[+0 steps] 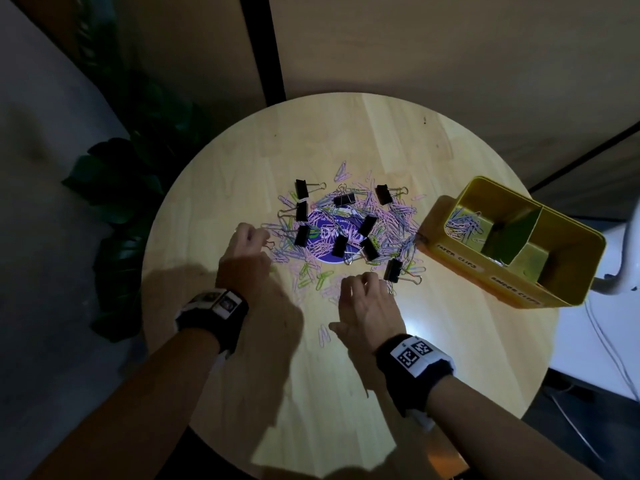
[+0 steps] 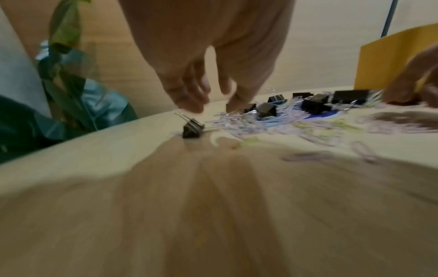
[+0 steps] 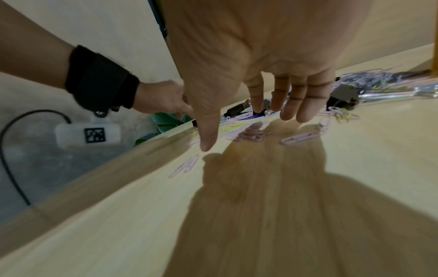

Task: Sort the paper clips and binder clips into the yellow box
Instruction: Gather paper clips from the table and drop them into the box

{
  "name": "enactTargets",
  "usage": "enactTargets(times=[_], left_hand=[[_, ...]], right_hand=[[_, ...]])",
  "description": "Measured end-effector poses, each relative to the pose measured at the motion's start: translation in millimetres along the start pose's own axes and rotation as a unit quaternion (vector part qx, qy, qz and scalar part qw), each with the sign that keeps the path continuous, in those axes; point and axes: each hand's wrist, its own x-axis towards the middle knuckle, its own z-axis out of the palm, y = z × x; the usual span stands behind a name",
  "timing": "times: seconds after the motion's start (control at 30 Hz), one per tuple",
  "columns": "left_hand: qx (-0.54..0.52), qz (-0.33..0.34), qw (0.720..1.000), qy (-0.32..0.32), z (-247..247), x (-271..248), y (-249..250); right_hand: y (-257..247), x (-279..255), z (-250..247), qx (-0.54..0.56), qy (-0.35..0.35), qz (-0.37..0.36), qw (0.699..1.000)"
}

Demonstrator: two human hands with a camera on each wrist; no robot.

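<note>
A heap of pastel paper clips (image 1: 391,216) mixed with several black binder clips (image 1: 339,244) lies mid-table. The yellow box (image 1: 450,256) stands to the right, with two compartments labelled for paper clips and binder clips; some paper clips (image 1: 464,225) lie in its left compartment. My left hand (image 1: 258,237) hovers at the heap's left edge. Its loosely bent fingers (image 2: 192,105) hang just above one binder clip (image 2: 193,128) and hold nothing. My right hand (image 1: 365,280) is spread flat over the loose paper clips (image 3: 301,138) at the heap's near edge, with nothing in its fingers (image 3: 291,110).
The round wooden table (image 1: 346,393) has its edge close on the left, with a dark leafy plant (image 1: 131,202) beyond it. A purple round sticker (image 1: 329,259) lies under the heap. A white object and cables (image 1: 609,282) sit past the box.
</note>
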Motion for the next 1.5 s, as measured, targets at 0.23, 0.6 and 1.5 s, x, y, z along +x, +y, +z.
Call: enactTargets(times=[0.23,0.6,1.5], left_hand=[[-0.01,-0.026,0.998,-0.049,39,-50,27],[0.003,0.069,0.99,-0.123,39,-40,55],[-0.115,0.096,0.965,-0.214,25,-32,75]], right_hand=[[-13,7,17,-0.019,-0.029,0.002,0.999],[-12,23,5,-0.005,0.013,-0.028,1.0],[24,25,-14,0.061,-0.035,-0.122,0.99]])
